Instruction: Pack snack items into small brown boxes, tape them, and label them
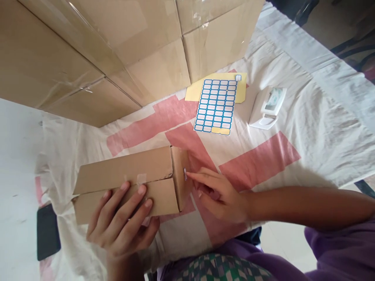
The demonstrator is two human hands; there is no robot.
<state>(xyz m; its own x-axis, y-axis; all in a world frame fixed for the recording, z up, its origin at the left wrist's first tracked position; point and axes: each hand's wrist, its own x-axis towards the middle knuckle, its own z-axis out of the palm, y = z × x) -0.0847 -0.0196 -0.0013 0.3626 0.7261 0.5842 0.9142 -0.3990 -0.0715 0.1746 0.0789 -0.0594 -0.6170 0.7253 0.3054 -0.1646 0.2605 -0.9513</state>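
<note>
A small brown cardboard box point(125, 179) lies on the cloth-covered table near me. My left hand point(121, 222) rests on its top, fingers spread flat, holding it down. My right hand point(218, 193) reaches to the box's right end face, its index finger stretched out and pressing a small white-and-blue label sticker point(185, 174) onto that face; the other fingers are curled under. A sheet of blue-bordered label stickers point(216, 106) lies further back on a yellow paper point(197, 90).
Large taped cardboard cartons point(117, 50) fill the back left. A white tape dispenser point(267, 108) sits to the right of the sticker sheet. A dark phone point(47, 232) lies at the left edge. The table point(307, 117) carries a white cloth with pink stripes.
</note>
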